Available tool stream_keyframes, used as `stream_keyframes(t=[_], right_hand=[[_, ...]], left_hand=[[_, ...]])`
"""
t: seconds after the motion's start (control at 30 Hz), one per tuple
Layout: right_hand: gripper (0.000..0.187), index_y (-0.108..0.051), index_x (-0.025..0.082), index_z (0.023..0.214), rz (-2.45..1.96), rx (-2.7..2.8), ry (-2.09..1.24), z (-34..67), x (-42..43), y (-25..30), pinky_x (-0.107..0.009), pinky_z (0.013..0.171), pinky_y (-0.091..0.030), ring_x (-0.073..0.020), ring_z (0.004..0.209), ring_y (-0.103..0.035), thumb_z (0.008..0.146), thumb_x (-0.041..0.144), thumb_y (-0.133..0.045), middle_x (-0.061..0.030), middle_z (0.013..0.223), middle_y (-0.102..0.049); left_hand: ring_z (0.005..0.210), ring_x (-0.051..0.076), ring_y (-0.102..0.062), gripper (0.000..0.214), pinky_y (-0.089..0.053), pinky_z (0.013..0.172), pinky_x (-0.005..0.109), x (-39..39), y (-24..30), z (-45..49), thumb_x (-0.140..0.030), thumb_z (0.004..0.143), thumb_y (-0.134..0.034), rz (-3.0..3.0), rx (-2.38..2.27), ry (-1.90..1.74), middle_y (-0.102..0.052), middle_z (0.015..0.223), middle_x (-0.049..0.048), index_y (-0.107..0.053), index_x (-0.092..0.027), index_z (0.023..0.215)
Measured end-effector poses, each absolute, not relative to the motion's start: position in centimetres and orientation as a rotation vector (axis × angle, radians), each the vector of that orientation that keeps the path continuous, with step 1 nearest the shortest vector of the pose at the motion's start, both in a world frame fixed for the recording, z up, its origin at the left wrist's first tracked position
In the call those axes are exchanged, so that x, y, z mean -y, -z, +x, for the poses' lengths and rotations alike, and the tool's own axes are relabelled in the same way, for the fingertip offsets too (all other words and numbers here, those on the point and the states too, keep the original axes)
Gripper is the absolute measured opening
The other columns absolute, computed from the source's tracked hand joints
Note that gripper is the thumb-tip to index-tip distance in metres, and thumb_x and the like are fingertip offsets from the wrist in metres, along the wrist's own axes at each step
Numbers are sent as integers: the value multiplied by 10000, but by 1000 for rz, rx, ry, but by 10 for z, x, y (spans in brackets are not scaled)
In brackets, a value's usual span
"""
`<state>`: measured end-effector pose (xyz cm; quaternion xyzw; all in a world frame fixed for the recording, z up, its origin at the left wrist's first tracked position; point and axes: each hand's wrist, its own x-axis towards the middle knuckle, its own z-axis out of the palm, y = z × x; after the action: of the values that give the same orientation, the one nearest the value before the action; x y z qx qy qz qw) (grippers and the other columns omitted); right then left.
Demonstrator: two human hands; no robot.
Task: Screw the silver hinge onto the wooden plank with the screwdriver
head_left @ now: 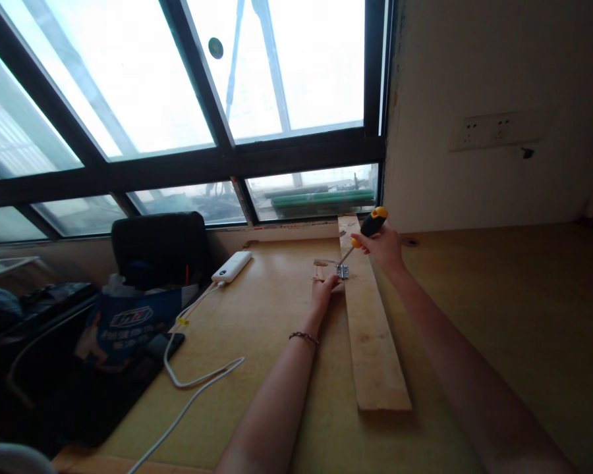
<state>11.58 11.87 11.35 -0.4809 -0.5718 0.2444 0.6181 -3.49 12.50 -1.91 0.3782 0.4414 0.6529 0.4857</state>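
Note:
A long wooden plank (373, 336) lies on the yellow table (474, 309), running away from me. A small metal hinge (342, 270) sits at its left edge, joined to a small wooden piece (321, 264). My right hand (385, 248) is closed round the black-and-yellow handle of a screwdriver (368, 227), whose tip points down at the hinge. My left hand (325, 289) rests beside the plank with its fingers pressed on the small wooden piece next to the hinge. A bead bracelet is on my left wrist.
A white power bank (232, 266) with a white cable (192, 368) lies left of the plank. A black chair (161, 247) and a blue bag (128, 326) stand at the table's left edge. Dark-framed windows run along the back; a wall socket (494, 130) is on the right.

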Motion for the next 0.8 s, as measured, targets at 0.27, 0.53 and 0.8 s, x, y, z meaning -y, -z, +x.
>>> stream_keyframes(t=[0.27,0.53,0.8], right_hand=[[439,-546,143,803,-1109,1314,-680,117,-117,-118,-220,335,-463,-150,420,-591,532,441,-721,-36,627,-649],[323,-550,146,760,-944,1385,-928,118,-107,-128,-203,406,-510,-145,517,-634,534,279,-739,-50,733,-677],[327,-542,141,656,-1176,1209,-744,111,-114,-118,-199,329,-481,-170,445,-614,541,375,-740,-58,545,-638]], left_hand=[[680,153,-611,271,-512,646,278,-124,20,-36,-208,586,-640,949,-1068,-1585,-650,788,66,-597,-116,838],[675,156,-620,300,-513,640,279,-125,19,-36,-190,569,-644,920,-1005,-1606,-659,781,56,-598,-124,859],[696,172,-624,319,-520,625,289,-124,17,-36,-216,578,-668,875,-1044,-1557,-660,815,79,-605,-123,877]])
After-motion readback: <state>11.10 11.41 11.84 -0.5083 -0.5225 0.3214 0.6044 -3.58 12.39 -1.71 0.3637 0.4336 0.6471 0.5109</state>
